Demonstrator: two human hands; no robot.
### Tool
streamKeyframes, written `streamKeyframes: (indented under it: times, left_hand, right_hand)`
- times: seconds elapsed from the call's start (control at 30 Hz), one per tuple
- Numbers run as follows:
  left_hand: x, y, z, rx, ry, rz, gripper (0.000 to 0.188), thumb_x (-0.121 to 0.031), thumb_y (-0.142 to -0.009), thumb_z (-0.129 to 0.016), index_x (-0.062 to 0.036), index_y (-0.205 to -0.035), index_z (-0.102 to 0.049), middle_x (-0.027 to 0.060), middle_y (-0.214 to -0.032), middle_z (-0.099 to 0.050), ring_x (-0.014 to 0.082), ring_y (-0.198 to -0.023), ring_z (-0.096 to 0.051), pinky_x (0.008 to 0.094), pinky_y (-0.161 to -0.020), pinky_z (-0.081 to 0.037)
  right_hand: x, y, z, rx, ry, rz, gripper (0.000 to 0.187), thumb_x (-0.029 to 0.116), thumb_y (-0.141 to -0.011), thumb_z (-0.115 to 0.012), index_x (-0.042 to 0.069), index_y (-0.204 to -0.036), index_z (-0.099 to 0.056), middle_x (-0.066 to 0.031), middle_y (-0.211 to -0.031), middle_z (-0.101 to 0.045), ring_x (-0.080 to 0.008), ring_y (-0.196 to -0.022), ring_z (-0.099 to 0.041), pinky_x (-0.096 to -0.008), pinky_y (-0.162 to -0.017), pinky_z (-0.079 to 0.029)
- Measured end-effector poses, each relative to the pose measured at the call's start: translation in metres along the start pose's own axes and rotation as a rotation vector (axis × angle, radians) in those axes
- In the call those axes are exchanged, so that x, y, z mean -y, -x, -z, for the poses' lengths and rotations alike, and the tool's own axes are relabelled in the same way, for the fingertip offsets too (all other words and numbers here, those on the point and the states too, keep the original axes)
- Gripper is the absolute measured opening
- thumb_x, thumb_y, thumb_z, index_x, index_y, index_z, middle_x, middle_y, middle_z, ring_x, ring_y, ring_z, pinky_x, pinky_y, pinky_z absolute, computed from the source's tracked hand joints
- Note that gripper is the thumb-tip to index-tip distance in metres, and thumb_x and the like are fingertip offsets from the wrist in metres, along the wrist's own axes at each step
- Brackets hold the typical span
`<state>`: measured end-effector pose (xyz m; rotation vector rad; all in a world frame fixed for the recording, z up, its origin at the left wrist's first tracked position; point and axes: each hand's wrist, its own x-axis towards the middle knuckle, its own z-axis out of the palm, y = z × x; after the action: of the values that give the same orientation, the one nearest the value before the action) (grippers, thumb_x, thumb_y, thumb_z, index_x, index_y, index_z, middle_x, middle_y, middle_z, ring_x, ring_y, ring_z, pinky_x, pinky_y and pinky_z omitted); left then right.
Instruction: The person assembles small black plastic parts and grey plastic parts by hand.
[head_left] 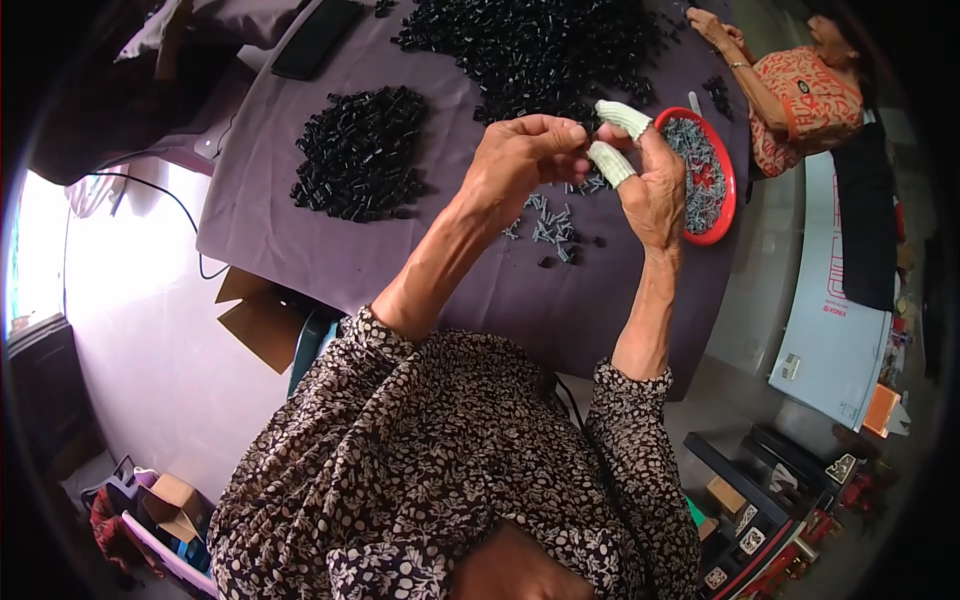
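My left hand [522,158] is closed in a pinch, thumb against the fingers, above the table. Facing it and almost touching is my right hand [652,190], its thumb and forefinger wearing white ribbed finger covers [612,163]. Whatever small thing sits between the fingertips is too hidden to name. Below the hands lies a loose scatter of small grey pins [552,228], with a few black pieces among them. Beside my right hand stands a red oval tray [728,205] holding many more grey pins. Left of my left hand is a heap of small black plastic pieces [360,155].
A larger heap of black pieces [530,45] covers the table's far side. A dark flat case [318,38] lies at the far left of the purple tablecloth [300,250]. Another person [805,95] works at the far right corner. A cardboard box [262,335] stands below the left edge.
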<state>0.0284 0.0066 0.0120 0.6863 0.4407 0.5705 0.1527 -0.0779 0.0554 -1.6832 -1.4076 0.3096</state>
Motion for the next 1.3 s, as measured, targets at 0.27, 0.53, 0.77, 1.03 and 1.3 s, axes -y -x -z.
streamKeyframes:
  times: [0.27,0.53,0.77,1.03,1.3]
  left_hand:
    - [0.007,-0.003,0.0,-0.047,0.182,0.123,0.016,-0.014,-0.082,-0.062,0.0008,-0.088,-0.06,0.0075,-0.08,-0.062,0.0158,-0.075,-0.06,0.0307,-0.072,-0.05]
    - [0.008,-0.004,0.001,0.029,0.102,0.108,0.019,-0.018,-0.084,-0.06,0.0004,-0.087,-0.061,0.0066,-0.079,-0.061,0.0153,-0.073,-0.059,0.0311,-0.072,-0.05]
    - [0.012,-0.005,0.006,0.027,0.139,0.109,0.019,-0.017,-0.083,-0.06,0.0015,-0.087,-0.061,0.0072,-0.08,-0.062,0.0154,-0.072,-0.06,0.0306,-0.071,-0.051]
    - [0.015,0.0,-0.001,0.051,-0.098,0.042,0.015,-0.013,-0.082,-0.061,0.0023,-0.085,-0.062,0.0085,-0.077,-0.062,0.0152,-0.071,-0.06,0.0284,-0.069,-0.05]
    - [0.026,-0.001,0.003,0.123,-0.221,0.094,0.015,-0.014,-0.076,-0.067,0.0,-0.076,-0.064,0.0046,-0.07,-0.062,0.0111,-0.066,-0.057,0.0255,-0.065,-0.046]
  right_hand:
    - [0.004,-0.01,-0.003,0.102,0.616,0.339,0.03,0.008,-0.065,-0.068,-0.001,-0.092,-0.057,-0.0117,-0.083,-0.057,-0.0296,-0.078,-0.054,-0.0375,-0.071,-0.044]
    - [-0.002,-0.009,0.0,0.145,0.593,0.367,0.027,0.007,-0.065,-0.067,-0.002,-0.088,-0.057,-0.0119,-0.082,-0.057,-0.0292,-0.078,-0.054,-0.0367,-0.07,-0.043]
    - [-0.012,-0.008,-0.001,0.194,0.562,0.393,0.025,0.005,-0.062,-0.066,-0.002,-0.084,-0.056,-0.0122,-0.082,-0.057,-0.0295,-0.078,-0.054,-0.0378,-0.069,-0.043]
    - [-0.006,0.001,0.0,0.182,0.681,0.433,0.014,0.002,-0.061,-0.055,0.0,-0.073,-0.046,-0.0141,-0.071,-0.05,-0.0329,-0.07,-0.049,-0.0406,-0.064,-0.039]
    - [-0.011,0.008,0.01,0.303,0.736,0.423,0.015,0.004,-0.061,-0.058,0.001,-0.068,-0.045,-0.0121,-0.066,-0.047,-0.0298,-0.064,-0.047,-0.0385,-0.06,-0.038]
